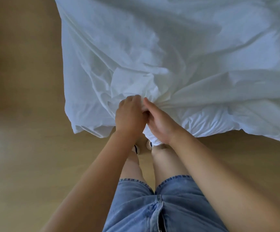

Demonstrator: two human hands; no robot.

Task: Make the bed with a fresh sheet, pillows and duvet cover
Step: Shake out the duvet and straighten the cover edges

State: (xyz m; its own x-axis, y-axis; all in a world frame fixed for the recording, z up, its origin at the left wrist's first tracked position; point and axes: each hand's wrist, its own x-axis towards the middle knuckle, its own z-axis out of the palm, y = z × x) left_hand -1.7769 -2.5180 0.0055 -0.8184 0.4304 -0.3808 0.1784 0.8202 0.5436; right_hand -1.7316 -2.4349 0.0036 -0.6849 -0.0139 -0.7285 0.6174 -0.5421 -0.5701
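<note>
**Mia:** What does the head view show?

**Ben:** A big white crumpled cloth (152, 47). It fills the view from ten o'clock round to three o'clock. I can't tell if it is the sheet or the duvet cover.

**Mia:** Where are the hands?

**Ben:** Right in the middle, side by side and touching. The left hand (130, 114) has its fingers curled over a bunch of the cloth at its near edge. The right hand (161, 123) pinches the same bunch from the three o'clock side. Folds fan out from that spot.

**Mia:** What else is there?

**Ben:** A pale wooden floor (26, 114) at nine o'clock, and blue denim shorts (152, 206) at six o'clock. The white shoes (136, 149) peek out just under the hands.

**Mia:** What could go wrong?

**Ben:** I think the edge at seven o'clock hangs low. It could drag on the floor and get dirty. The cloth also falls near the feet, so a step forward could trap it. And holding only one bunch could pull it crooked, so it lands with more wrinkles.
</note>
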